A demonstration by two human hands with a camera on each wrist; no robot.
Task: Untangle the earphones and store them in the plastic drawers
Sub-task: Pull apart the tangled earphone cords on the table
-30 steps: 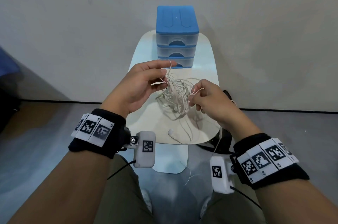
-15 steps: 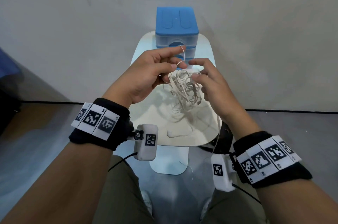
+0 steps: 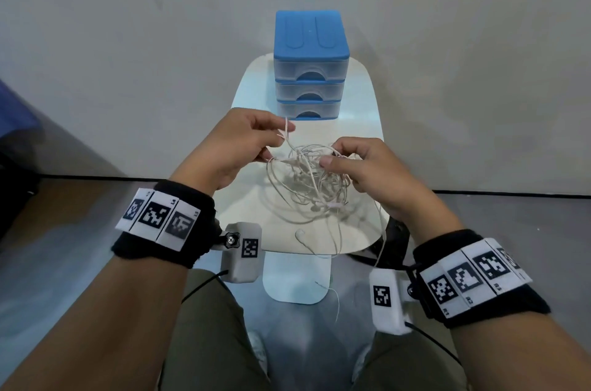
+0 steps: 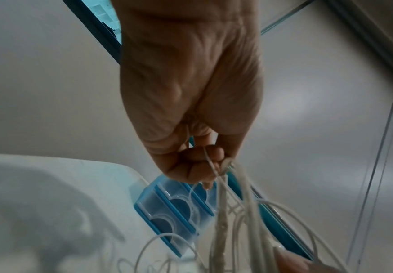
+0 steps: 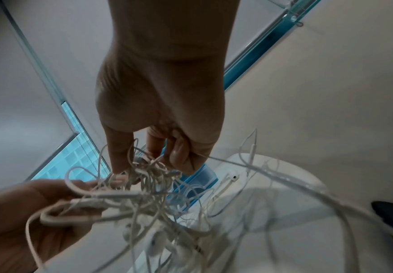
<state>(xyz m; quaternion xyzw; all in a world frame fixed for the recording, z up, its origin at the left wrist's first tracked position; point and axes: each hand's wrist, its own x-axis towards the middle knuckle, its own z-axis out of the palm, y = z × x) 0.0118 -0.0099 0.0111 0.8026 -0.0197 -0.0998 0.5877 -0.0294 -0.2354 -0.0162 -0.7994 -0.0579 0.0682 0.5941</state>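
Small white table [image 3: 367, 96] carries blue plastic drawers [image 3: 311, 67] and, seemingly, trailing earphones [image 3: 302, 234].

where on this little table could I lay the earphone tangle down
Bare strips flank the plastic drawers on the white table, left and right. Another patch lies between the left hand and the near edge. Crowded: the centre, under the earphones and the right hand.

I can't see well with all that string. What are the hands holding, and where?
Both hold the tangled earphones. The left hand pinches one cord loop at the top; the right hand grips cords at the tangle's right side.

Tangled white earphones [image 3: 311, 179] before shut blue-topped drawers [image 3: 311, 66]
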